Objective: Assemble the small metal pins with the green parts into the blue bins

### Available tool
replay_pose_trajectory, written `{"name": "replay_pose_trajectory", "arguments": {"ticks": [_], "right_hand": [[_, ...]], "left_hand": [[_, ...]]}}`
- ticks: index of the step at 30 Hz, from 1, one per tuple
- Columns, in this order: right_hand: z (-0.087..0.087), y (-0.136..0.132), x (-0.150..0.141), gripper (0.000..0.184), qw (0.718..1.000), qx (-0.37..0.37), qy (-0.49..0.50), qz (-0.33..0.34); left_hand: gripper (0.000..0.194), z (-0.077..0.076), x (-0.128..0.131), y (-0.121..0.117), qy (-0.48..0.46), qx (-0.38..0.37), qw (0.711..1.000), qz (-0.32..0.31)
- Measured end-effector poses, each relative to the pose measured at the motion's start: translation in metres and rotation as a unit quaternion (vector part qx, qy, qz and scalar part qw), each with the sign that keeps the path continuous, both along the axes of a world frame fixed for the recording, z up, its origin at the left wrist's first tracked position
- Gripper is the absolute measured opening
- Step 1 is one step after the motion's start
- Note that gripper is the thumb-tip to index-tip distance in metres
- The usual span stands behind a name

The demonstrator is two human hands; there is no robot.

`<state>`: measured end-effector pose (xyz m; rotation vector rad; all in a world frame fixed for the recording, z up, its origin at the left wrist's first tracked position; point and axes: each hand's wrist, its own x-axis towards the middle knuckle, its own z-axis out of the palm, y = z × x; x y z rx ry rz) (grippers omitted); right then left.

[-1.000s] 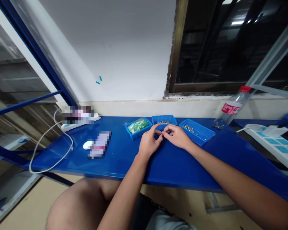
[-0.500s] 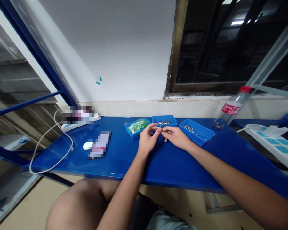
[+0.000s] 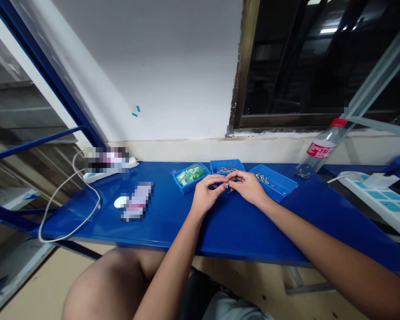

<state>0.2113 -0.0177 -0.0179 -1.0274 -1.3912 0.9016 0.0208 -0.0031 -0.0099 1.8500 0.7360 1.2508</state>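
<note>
My left hand (image 3: 206,192) and my right hand (image 3: 248,186) meet over the blue table, fingertips together. Pinched between them is a small shiny metal piece (image 3: 227,185), too small to name and partly covered by the fingers. Just behind the hands stands a blue bin (image 3: 224,164) with several small metal parts (image 3: 225,170). To the right, partly behind my right hand, another blue bin (image 3: 282,186) holds small metal pieces (image 3: 264,179) at its left end. Left of the hands, a third blue bin (image 3: 184,190) contains small green-and-white packets (image 3: 190,174).
A plastic bottle (image 3: 322,146) with a red cap leans at the back right. A white power strip (image 3: 380,200) lies at far right. Towards the left are a blurred-out phone-like object (image 3: 138,202), a white oval item (image 3: 121,202) and a looping white cable (image 3: 99,200).
My fingers have shifted around the small metal piece, which now shows between the fingertips. Both hands stay over the same spot. The camera view has moved slightly.
</note>
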Motion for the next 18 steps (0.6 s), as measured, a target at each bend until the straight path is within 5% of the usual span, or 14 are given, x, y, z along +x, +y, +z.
{"name": "replay_pose_trajectory", "arguments": {"ticks": [10, 13, 18], "right_hand": [[0.002, 0.0, -0.004, 0.033, 1.0, -0.018, 0.006, 0.004], [0.0, 0.003, -0.002, 0.04, 0.999, -0.039, 0.011, 0.0], [-0.005, 0.01, 0.007, 0.049, 0.992, -0.106, 0.047, -0.058]], "left_hand": [[0.022, -0.002, 0.0, 0.002, 0.005, -0.004, 0.998, 0.066], [0.022, -0.003, -0.001, -0.001, 0.084, 0.03, 0.992, 0.092], [0.031, -0.007, 0.001, -0.005, 0.25, 0.12, 0.96, 0.034]]}}
